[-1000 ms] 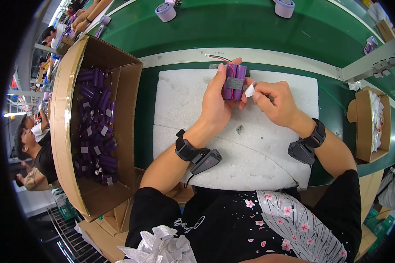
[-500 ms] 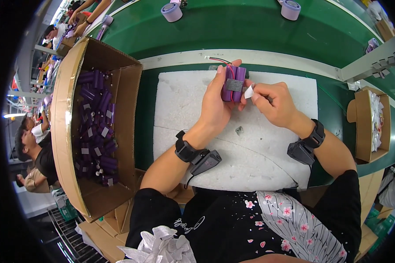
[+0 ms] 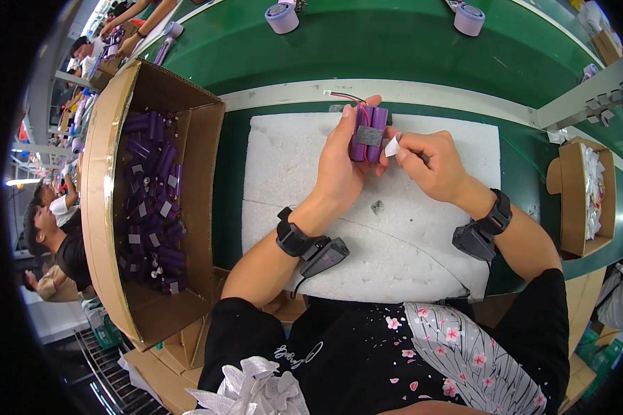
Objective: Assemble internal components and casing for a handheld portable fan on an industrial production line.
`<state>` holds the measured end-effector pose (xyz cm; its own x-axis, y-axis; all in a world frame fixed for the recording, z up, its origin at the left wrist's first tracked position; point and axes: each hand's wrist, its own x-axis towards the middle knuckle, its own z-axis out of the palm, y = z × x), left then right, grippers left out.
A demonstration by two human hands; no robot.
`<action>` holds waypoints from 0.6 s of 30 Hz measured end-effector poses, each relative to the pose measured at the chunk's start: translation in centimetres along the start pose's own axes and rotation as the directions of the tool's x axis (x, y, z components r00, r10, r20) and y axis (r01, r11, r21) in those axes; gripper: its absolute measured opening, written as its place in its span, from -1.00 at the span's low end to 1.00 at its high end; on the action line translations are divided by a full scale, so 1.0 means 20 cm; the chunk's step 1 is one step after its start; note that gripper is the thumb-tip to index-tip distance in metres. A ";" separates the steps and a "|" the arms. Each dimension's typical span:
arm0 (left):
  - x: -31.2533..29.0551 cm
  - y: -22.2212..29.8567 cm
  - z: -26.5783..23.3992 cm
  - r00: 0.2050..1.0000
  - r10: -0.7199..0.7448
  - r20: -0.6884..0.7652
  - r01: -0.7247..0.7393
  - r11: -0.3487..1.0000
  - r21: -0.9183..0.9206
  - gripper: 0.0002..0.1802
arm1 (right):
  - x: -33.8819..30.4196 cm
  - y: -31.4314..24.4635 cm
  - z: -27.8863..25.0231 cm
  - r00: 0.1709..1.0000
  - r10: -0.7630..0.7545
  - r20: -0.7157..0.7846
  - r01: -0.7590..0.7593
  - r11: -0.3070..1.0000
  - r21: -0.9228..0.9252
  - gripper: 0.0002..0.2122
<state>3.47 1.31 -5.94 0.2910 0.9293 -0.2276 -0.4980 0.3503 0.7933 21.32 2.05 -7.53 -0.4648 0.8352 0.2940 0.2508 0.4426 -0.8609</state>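
Observation:
A purple battery pack (image 3: 359, 146) made of side-by-side cells lies in my left hand (image 3: 338, 164), its fingers wrapped round it from behind and the left. Across the pack's middle sits a grey foam pad (image 3: 371, 135). Red and black wires (image 3: 349, 95) run from the pack's top to a small white plug. Just right of the pack, my right hand (image 3: 432, 162) pinches a small white paper piece (image 3: 392, 146) between thumb and fingers. Both hands are above a white foam sheet (image 3: 298, 256).
On my left stands a cardboard box (image 3: 104, 200) holding several purple battery packs (image 3: 152, 200). A smaller box (image 3: 573, 207) with white pieces is at right. Beyond a pale rail (image 3: 450, 97), a green conveyor belt (image 3: 381, 41) carries lilac round parts (image 3: 469, 19). Other people work at far left.
The lilac parts on the belt have shifted slightly to the right. My hands, the battery pack and the white paper piece are almost unmoved.

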 end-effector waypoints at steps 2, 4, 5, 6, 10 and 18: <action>0.00 0.00 0.00 1.000 -0.002 -0.001 0.002 1.000 0.005 -0.38 | 0.00 0.00 0.00 1.000 0.001 0.001 -0.001 1.000 0.002 -0.84; 0.00 0.00 0.00 1.000 -0.003 -0.001 0.003 1.000 0.008 -0.38 | 0.00 0.00 0.00 1.000 0.002 0.001 -0.002 1.000 0.003 -0.84; 0.00 0.00 0.00 1.000 -0.003 0.001 0.003 1.000 0.003 -0.38 | 0.00 0.00 0.00 1.000 0.004 0.001 -0.004 1.000 0.004 -0.83; 0.00 0.00 0.00 1.000 -0.003 0.003 0.003 1.000 -0.002 -0.38 | 0.00 0.00 0.00 1.000 0.005 0.001 -0.005 1.000 0.005 -0.83; 0.00 0.00 0.00 1.000 -0.003 0.002 0.003 1.000 -0.007 -0.39 | 0.00 0.00 -0.01 1.000 0.015 0.015 -0.015 1.000 -0.012 -0.83; -0.01 -0.01 0.00 1.000 0.005 0.000 -0.005 1.000 -0.011 -0.39 | 0.00 -0.01 0.00 0.999 0.024 0.021 -0.024 1.000 0.010 -0.83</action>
<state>3.54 1.09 -6.00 0.2882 0.9311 -0.2237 -0.5084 0.3467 0.7882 21.36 1.90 -7.37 -0.4768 0.8383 0.2644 0.2536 0.4192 -0.8718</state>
